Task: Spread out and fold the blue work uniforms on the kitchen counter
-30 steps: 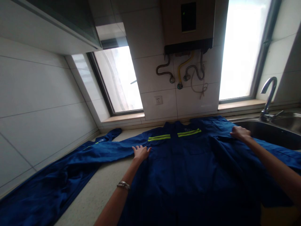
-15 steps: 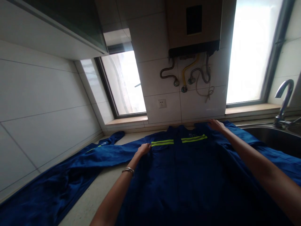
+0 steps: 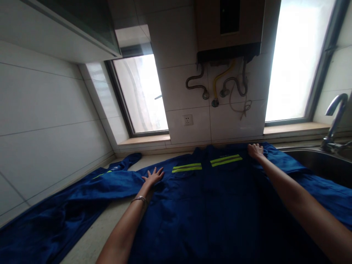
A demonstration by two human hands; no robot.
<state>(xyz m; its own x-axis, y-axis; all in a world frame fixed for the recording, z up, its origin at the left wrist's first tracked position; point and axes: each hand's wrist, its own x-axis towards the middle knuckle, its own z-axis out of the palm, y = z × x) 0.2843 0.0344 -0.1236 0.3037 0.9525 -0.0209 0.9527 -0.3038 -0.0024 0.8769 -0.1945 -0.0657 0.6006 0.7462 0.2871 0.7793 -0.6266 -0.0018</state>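
Observation:
A dark blue work jacket (image 3: 205, 205) with yellow-green reflective strips across the chest lies spread on the counter, its collar toward the wall. My left hand (image 3: 153, 177), wearing a bracelet at the wrist, rests flat with fingers spread on the jacket beside one strip, near the sleeve. At the opposite shoulder, my right hand (image 3: 256, 150) has its fingers curled on the cloth by the far edge. The sleeve on that side stretches toward the sink.
More blue cloth (image 3: 52, 216) lies along the left wall. At the right is a steel sink (image 3: 305, 156) with a tap (image 3: 334, 117). A water heater (image 3: 228, 29) with hoses hangs over a wall socket (image 3: 187, 120). A cabinet (image 3: 68, 33) overhangs the upper left.
My left hand has let go near the chest strip, moved left and spread its fingers on the cloth. My right hand has shifted slightly and curled its fingers at the shoulder.

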